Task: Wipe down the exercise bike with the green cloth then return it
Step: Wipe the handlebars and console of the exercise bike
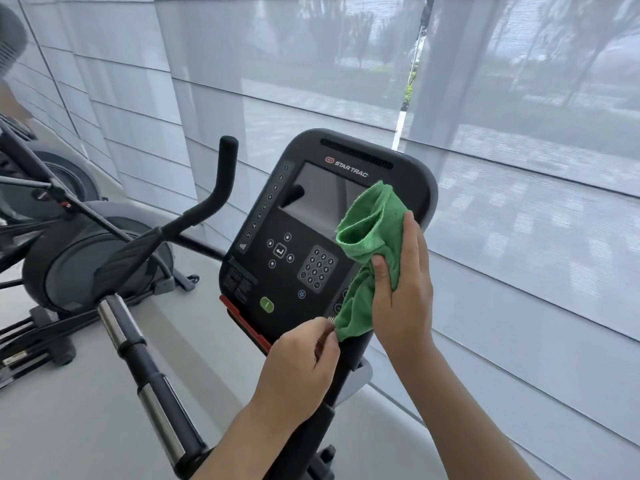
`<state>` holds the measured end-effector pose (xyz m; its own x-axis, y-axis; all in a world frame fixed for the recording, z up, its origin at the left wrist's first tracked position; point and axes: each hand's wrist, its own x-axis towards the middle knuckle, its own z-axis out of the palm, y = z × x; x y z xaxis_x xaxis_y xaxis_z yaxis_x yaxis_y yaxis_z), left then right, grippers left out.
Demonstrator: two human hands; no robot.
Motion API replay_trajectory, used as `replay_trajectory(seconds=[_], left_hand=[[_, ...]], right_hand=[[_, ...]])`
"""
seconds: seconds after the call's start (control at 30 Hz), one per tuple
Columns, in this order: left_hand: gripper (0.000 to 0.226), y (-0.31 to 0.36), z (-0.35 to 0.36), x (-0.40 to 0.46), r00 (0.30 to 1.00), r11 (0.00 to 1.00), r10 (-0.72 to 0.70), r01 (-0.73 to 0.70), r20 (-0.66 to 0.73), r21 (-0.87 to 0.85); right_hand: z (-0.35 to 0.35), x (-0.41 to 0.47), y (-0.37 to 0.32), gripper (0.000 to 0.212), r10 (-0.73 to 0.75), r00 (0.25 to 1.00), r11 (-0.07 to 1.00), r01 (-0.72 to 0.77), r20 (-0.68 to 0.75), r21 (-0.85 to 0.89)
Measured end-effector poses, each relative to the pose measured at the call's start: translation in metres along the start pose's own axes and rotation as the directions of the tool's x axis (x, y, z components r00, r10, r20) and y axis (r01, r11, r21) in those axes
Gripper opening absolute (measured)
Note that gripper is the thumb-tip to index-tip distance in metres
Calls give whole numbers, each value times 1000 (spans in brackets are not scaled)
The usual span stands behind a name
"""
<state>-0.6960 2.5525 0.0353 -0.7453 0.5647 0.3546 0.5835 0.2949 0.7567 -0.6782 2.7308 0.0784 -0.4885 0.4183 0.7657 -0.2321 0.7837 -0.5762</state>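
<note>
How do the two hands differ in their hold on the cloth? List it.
1. The right hand grips the bunched middle of the cloth; the left hand only pinches its lower corner.
2. The right hand sits higher, by the console's right edge; the left sits below the console.
Both hold the same cloth in front of the console.

The cloth (pixel 372 237) is green fabric with a fine, nubby, matt weave and frayed edges. The console (pixel 294 244) is matt dark plastic around a glossy, reflecting screen (pixel 322 192). The handlebar (pixel 145 358) alternates polished metal bands with matt black grip, and the blinds (pixel 519 168) are sheer woven mesh.
</note>
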Motion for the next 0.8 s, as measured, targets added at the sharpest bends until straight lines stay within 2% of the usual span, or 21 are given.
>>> replay_trajectory(seconds=[0.1,0.27,0.47,0.6,0.7,0.8], left_hand=[[23,1,0,0,1000,1000,2,-2,-8,18],[25,4,2,1,1000,1000,5,-4,-24,27],[24,6,0,0,999,1000,11,-10,-33,22],[25,4,-1,-2,996,997,35,-30,-84,65],[26,2,1,-2,996,997,19,-13,-87,72],[26,1,1,-2,996,998,17,-12,-85,59]], right_hand=[[-2,-12,4,64,70,997,997,-71,18,37],[-10,-62,13,52,299,942,925,-325,153,196],[-26,-65,15,43,358,898,885,-414,255,215],[-52,-75,18,42,364,868,889,-432,338,151],[-76,-76,18,43,386,875,900,-427,291,91],[-92,-47,7,40,372,914,917,-389,159,86]])
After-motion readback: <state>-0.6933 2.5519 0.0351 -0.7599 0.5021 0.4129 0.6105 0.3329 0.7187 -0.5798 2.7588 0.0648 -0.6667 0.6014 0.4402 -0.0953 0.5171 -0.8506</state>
